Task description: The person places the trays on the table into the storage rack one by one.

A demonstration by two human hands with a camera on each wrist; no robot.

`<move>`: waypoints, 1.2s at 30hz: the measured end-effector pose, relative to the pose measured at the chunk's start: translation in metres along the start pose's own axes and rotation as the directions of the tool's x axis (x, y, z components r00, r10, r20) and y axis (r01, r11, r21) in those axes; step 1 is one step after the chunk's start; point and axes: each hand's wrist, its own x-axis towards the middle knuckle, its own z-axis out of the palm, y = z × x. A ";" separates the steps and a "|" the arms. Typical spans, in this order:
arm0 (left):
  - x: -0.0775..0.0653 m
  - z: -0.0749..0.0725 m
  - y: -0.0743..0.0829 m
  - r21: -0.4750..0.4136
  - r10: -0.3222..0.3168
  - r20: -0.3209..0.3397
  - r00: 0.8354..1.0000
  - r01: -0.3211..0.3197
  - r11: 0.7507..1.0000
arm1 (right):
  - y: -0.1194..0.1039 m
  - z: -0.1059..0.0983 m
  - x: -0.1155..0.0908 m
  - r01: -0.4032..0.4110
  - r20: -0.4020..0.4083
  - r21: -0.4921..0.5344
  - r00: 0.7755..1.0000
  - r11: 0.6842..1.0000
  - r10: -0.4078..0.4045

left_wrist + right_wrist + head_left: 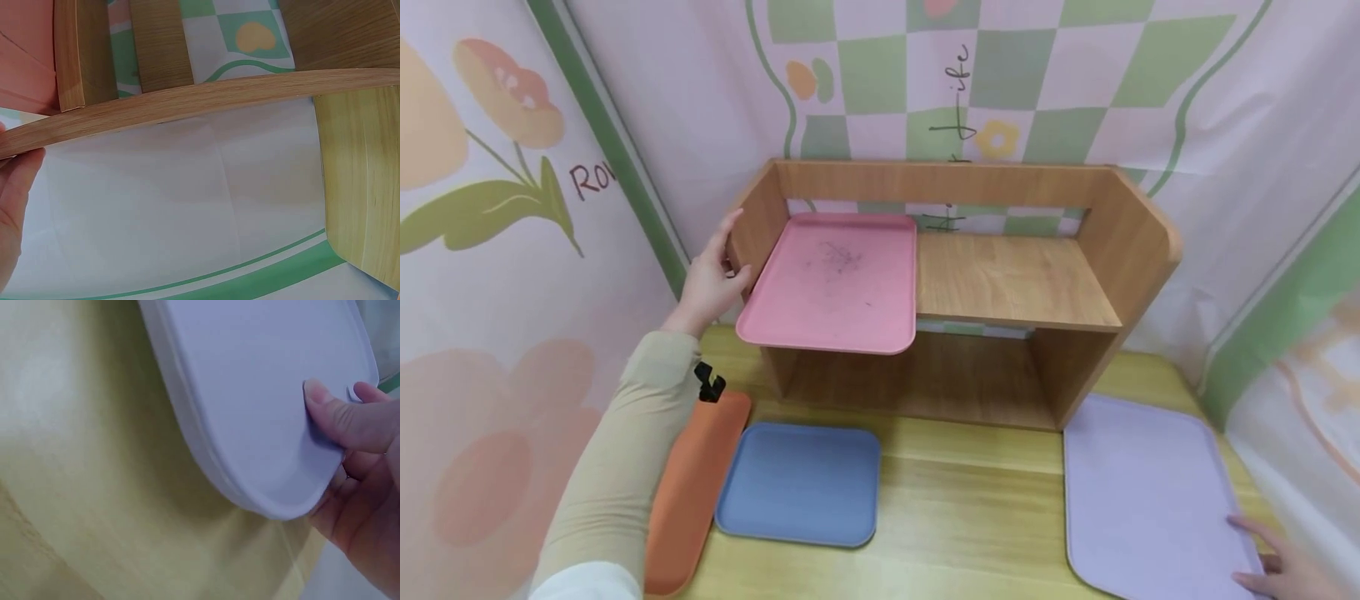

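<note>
A small two-level wooden shelf (1015, 279) stands at the back of the table. My left hand (711, 275) grips the edge of its left side panel (187, 97), thumb and fingers on either side of the wood. On the shelf's upper board, at the left, lies a pink tray (842, 283) with dark marks, its front sticking out past the board. At the right, my right hand (356, 444) holds a light purple tray (1150, 500) by its near right edge, thumb on top and fingers underneath. A shadow falls on the table beneath that tray's rim.
A blue tray (801, 483) lies on the wooden table (970, 508) in front of the shelf. An orange tray (688, 492) sits left of it, partly hidden by my left sleeve. Printed curtains (865, 75) hang behind and at both sides.
</note>
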 end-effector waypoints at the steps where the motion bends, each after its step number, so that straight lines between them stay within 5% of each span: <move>1: 0.000 0.000 0.000 -0.001 0.002 0.000 1.000 -0.002 1.000 | -0.001 -0.001 0.000 0.019 0.014 0.014 1.000 1.000 -0.019; 7: -0.002 0.001 0.000 0.017 0.002 -0.003 1.000 -0.002 1.000 | -0.019 0.000 0.000 0.178 -0.023 0.078 0.984 0.981 -0.177; 11: -0.002 0.000 0.002 0.012 0.008 0.001 1.000 -0.008 1.000 | -0.046 0.001 0.007 0.159 0.084 0.349 0.976 0.924 -0.199; 17: -0.001 -0.003 0.001 -0.008 0.009 -0.007 1.000 -0.009 1.000 | -0.078 0.006 0.023 0.128 0.163 0.438 0.962 0.890 -0.219; 20: -0.001 -0.003 0.001 -0.005 0.014 -0.008 1.000 -0.014 1.000 | -0.081 0.014 0.025 0.185 0.064 0.344 0.974 0.921 -0.219; 23: -0.001 -0.001 0.001 0.002 0.014 -0.006 1.000 -0.014 1.000 | -0.081 0.025 0.024 0.215 -0.132 0.014 0.969 0.977 -0.211; 27: 0.000 0.001 0.001 0.000 0.010 -0.004 1.000 -0.010 1.000 | -0.081 0.035 0.026 0.134 -0.303 -0.369 0.918 0.920 -0.255; 30: 0.000 0.002 0.002 -0.005 0.010 -0.005 1.000 -0.010 1.000 | -0.079 0.036 0.029 0.131 -0.308 -0.449 0.906 0.884 -0.291; 36: 0.002 0.005 0.001 -0.004 0.016 -0.005 1.000 -0.016 1.000 | -0.071 0.035 0.027 0.149 -0.316 -0.473 0.891 0.868 -0.325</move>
